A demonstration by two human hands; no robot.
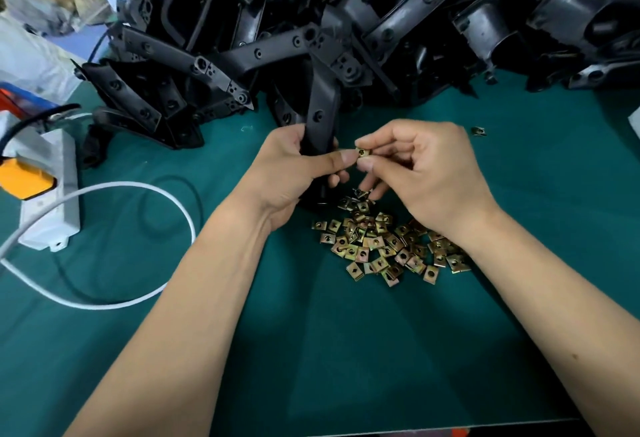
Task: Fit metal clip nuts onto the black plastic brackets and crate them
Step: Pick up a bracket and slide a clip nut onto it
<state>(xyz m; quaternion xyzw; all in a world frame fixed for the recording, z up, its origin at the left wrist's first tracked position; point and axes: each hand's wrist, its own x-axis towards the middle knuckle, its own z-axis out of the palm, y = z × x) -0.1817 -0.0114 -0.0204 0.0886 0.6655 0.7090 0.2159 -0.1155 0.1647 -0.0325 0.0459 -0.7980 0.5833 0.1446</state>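
Fingers [367, 163] pinching clip nut [363, 152], left hand [287, 170] gripping bracket [320, 118]

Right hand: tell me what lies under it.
Under the right hand, which pinches one clip nut, a pile of clip nuts lies on the green mat. The wrist covers the pile's right part; its extent there is hidden.

brackets [322, 104]: black plastic, semi-matt. clip nuts [384, 246]: yellowish plated metal, shiny. table mat [346, 350]: smooth green, matt. power strip [52, 194]: white plastic.
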